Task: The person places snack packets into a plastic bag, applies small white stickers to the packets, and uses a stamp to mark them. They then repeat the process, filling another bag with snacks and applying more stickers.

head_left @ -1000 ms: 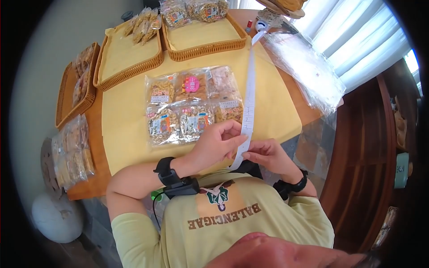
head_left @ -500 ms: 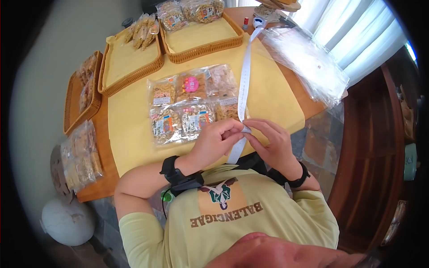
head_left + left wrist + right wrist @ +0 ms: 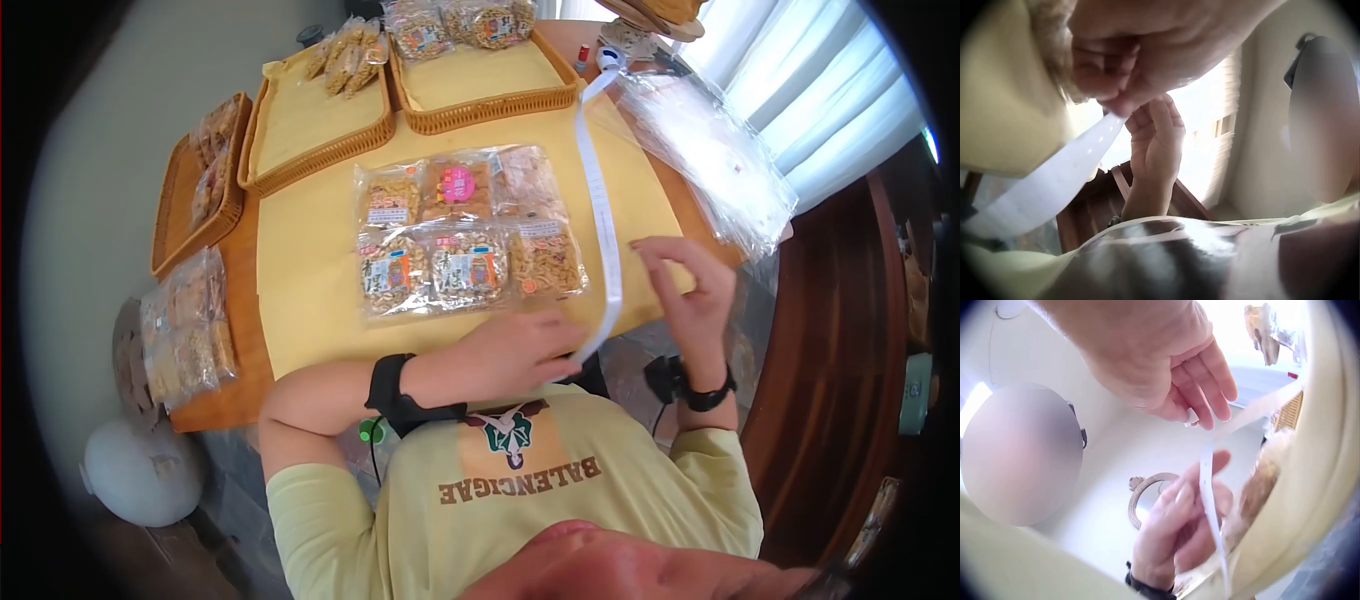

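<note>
A long white strip (image 3: 600, 200) runs from a small white roll (image 3: 608, 58) at the back down to my left hand (image 3: 510, 355), which pinches its near end. In the left wrist view the strip (image 3: 1054, 181) hangs from the fingertips of my left hand (image 3: 1160, 44). My right hand (image 3: 697, 300) is raised to the right of the strip, thumb and forefinger together. The right wrist view shows a tiny white piece (image 3: 1191, 417) at the fingertips of my right hand (image 3: 1154, 362). Left of the strip lies a clear pack (image 3: 465, 230) of several snack packets.
Three wicker baskets stand at the back and left, one basket (image 3: 485, 112) holding wrapped snacks. Clear plastic bags (image 3: 710, 150) lie at the right on the wooden table, and another snack pack (image 3: 188, 325) at its left edge. Yellow paper (image 3: 310, 300) covers the middle.
My right hand has come away from the strip and moved right, apart from my left hand. My left hand has shifted slightly towards my body with the strip's end.
</note>
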`<state>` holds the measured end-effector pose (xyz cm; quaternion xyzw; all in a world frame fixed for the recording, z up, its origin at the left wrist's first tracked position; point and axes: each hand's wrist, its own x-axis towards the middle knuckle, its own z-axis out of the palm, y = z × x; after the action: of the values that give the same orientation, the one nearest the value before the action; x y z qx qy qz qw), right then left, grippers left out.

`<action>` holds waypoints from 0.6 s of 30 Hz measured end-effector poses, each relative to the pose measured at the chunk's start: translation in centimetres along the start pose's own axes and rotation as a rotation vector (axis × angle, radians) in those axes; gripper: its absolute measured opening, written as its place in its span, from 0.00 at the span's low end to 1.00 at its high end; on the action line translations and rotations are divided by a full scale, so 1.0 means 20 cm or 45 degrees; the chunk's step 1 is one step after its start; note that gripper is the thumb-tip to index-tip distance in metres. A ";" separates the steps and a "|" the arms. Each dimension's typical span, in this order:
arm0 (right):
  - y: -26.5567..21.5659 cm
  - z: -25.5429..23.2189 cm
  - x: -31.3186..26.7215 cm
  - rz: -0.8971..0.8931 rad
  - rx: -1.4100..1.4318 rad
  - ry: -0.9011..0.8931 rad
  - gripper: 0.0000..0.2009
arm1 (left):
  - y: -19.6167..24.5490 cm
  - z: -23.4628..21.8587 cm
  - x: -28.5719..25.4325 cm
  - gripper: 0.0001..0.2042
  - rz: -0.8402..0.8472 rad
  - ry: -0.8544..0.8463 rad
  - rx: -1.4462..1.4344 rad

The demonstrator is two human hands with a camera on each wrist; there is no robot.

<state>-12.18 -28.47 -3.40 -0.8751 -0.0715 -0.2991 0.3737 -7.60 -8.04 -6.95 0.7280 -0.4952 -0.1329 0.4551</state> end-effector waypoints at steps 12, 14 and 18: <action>-0.13 0.25 0.34 0.078 0.346 -0.840 0.03 | 0.08 -0.47 -0.02 0.10 -0.170 0.472 0.188; -0.11 0.35 0.39 0.049 0.439 -0.893 0.04 | 0.04 -0.49 -0.04 0.09 -0.190 0.462 0.188; -0.12 0.44 0.47 0.306 0.688 -1.139 0.06 | 0.01 -0.53 -0.05 0.08 -0.400 0.438 -0.108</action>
<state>-1.19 -21.50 -1.25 -0.7918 -0.1974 0.1770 0.5503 -1.38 -1.59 -1.20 0.7883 -0.2848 -0.0970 0.5368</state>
